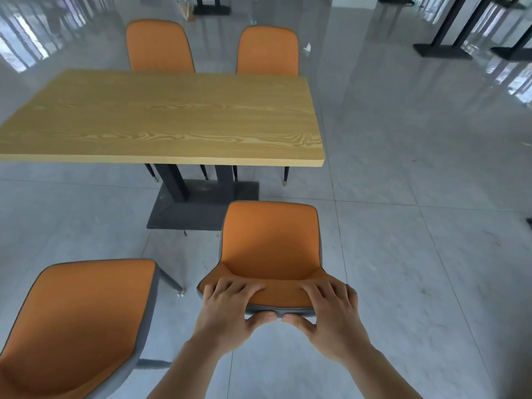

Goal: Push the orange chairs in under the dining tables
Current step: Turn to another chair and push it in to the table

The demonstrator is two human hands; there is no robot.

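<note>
1. A glossy grey tiled floor (403, 182) reflects bright windows.
2. A small crumpled white scrap (307, 48) lies on it.
3. Black metal stands with flat bases (443, 50) rise at far right.
4. A pale woven bag (187, 11) sits at top centre.

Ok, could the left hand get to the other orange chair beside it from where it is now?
Probably yes: the left hand grips the held chair's backrest, and only bare floor separates it from the near-left chair.

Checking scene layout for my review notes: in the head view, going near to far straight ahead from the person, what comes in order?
Hands, left and right, gripping the backrest → held orange chair → black table base → wooden table top → far-right orange chair.
</note>
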